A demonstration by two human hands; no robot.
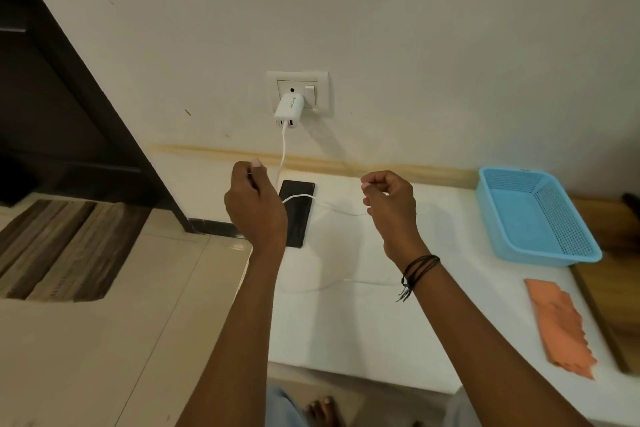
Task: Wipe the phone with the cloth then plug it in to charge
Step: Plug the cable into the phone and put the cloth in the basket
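Observation:
A black phone [298, 208] lies flat on the white table [346, 322], near the wall. A white charger [288, 110] sits in the wall socket [298, 92]. Its white cable [283, 152] drops down, crosses the phone and loops over the table. My left hand [254, 204] hovers over the phone's left side, pinching the cable's end between thumb and finger. My right hand [389, 204] is raised to the right of the phone and pinches the cable further along. An orange cloth [559, 326] lies flat at the table's right edge, away from both hands.
A light blue plastic basket [535, 215] stands at the back right of the table. A dark door frame [86, 97] runs along the left. Tiled floor and a striped mat [59, 250] lie left of the table. Bare toes [322, 409] show below.

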